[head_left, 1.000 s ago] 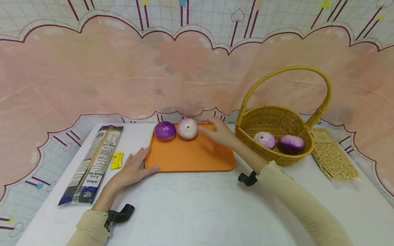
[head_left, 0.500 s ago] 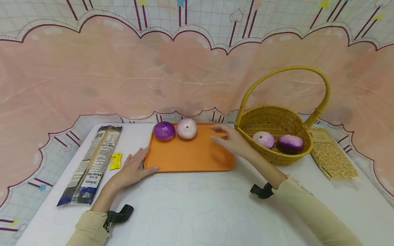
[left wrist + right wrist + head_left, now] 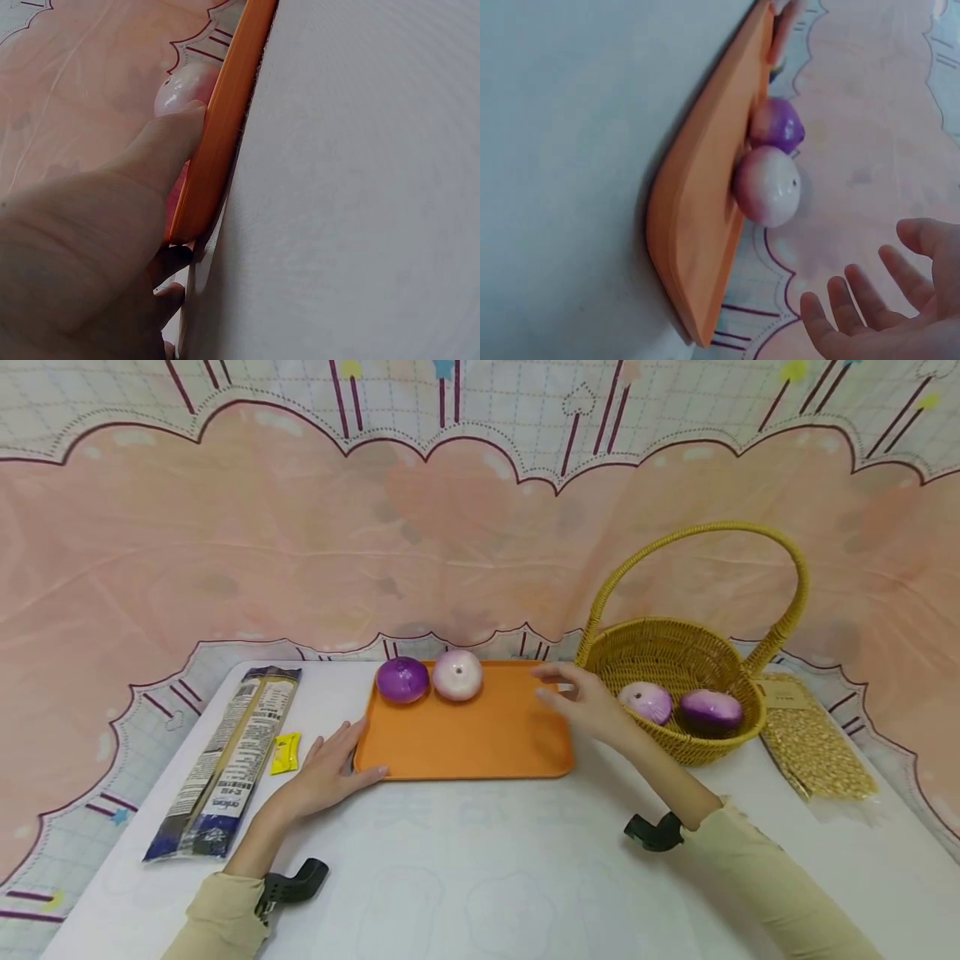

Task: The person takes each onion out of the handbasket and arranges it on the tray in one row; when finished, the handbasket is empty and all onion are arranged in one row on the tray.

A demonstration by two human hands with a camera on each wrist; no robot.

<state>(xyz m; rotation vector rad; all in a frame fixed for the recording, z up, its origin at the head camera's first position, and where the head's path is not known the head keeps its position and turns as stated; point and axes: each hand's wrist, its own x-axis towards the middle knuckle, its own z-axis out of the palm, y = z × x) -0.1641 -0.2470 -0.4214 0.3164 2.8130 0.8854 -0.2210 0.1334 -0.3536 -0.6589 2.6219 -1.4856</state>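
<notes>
My left hand (image 3: pixel 330 768) rests at the near left corner of an orange tray (image 3: pixel 465 739), thumb on the near rim and fairly straight fingers along the left side. In the left wrist view the thumb (image 3: pixel 165 142) lies over the rim. A glossy purple onion (image 3: pixel 402 680) and a paler pink-white onion (image 3: pixel 457 675) sit side by side at the tray's back left. Over the tray's right side hovers my right hand (image 3: pixel 592 702), fingers spread with nothing in them. The right wrist view shows that hand (image 3: pixel 900 307) apart from both onions (image 3: pixel 769 187).
Right of the tray stands a wicker basket (image 3: pixel 660 639) with a tall handle, holding a pale onion (image 3: pixel 647 702) and a purple one (image 3: pixel 711 710). Beyond it lies a bag of grain (image 3: pixel 817 743). A long package (image 3: pixel 225 768) and a small yellow packet (image 3: pixel 285 752) lie at left.
My right hand has drawn back from beside the pale onion, moving right across the tray toward the basket. The left hand and both onions on the tray have stayed put.
</notes>
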